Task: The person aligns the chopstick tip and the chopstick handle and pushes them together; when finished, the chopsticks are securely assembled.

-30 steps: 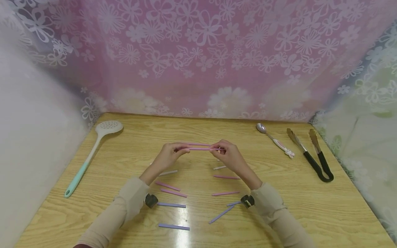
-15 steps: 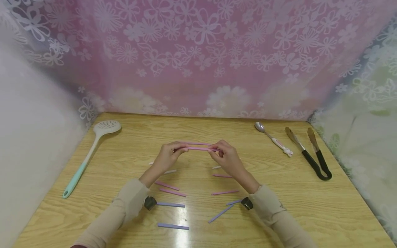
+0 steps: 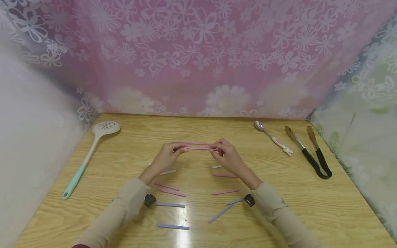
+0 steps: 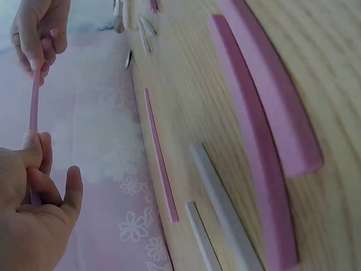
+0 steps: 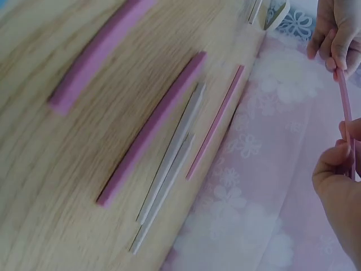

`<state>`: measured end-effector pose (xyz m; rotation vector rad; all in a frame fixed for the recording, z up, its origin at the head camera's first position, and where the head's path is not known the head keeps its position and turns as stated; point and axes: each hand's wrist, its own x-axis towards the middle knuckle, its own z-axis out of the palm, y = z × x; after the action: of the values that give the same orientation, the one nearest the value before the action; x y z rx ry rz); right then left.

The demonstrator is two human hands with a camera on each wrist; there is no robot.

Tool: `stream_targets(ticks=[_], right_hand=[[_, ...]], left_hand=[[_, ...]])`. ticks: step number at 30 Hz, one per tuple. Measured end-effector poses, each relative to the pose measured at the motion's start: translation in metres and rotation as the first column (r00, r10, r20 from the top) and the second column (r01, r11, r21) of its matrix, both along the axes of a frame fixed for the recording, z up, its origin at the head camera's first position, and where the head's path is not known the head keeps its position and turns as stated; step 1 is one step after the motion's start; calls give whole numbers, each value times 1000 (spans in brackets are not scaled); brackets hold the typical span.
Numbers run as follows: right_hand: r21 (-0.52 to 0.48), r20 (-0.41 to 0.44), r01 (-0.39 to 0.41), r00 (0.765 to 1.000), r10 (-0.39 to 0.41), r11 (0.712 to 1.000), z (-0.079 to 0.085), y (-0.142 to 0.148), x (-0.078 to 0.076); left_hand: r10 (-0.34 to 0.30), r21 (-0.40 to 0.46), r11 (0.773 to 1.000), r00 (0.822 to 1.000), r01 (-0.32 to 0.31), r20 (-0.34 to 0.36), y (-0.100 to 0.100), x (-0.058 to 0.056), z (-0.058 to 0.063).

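Observation:
A thin pink stick (image 3: 198, 148) is held level above the table between two hands. My left hand (image 3: 166, 155) pinches its left end between thumb and fingers, and my right hand (image 3: 228, 156) pinches the right end. The left wrist view shows the held stick (image 4: 34, 107) raised in front of the flowered cloth. Behind it in the head view, another pink stick (image 3: 196, 143) lies on the table near the back. More pink sticks (image 3: 172, 192) and white sticks (image 3: 167, 172) lie below the hands, some partly hidden by the wrists.
Several purple sticks (image 3: 173, 226) lie near the front of the wooden table (image 3: 266, 227). A slotted skimmer (image 3: 83, 162) lies at the left. On the right are a spoon (image 3: 273, 137) and black-handled tongs (image 3: 313, 162). A pink flowered cloth (image 3: 198, 58) hangs behind.
Both hands keep hold of the pink stick in nearly the same place. The right hand's fingers shift slightly along its end; the head view moves a little.

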<state>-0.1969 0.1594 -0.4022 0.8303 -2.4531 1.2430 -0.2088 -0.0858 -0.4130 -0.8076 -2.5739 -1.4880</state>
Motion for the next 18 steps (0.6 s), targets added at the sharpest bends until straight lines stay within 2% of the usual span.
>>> stream_targets(ticks=[3,5,14,18], right_hand=[[-2,87,-14,996,15,1000,1,3,-1],[3,111,-19,994,19,1000,1,4,-1],[26,123,80,989,-83,996,-7,6,-5],[30,117,98,988,-101,995,-11,8,-7]], left_hand=[[11,-15,1000,1000,-11,20,-1,-3,0],[22,-27,999,1000,-21,20,-2,-3,0],[31,-20,999,999,-30,20,-8,-6,-4],[29,-23,999,999,-29,35,-11,-7,-6]])
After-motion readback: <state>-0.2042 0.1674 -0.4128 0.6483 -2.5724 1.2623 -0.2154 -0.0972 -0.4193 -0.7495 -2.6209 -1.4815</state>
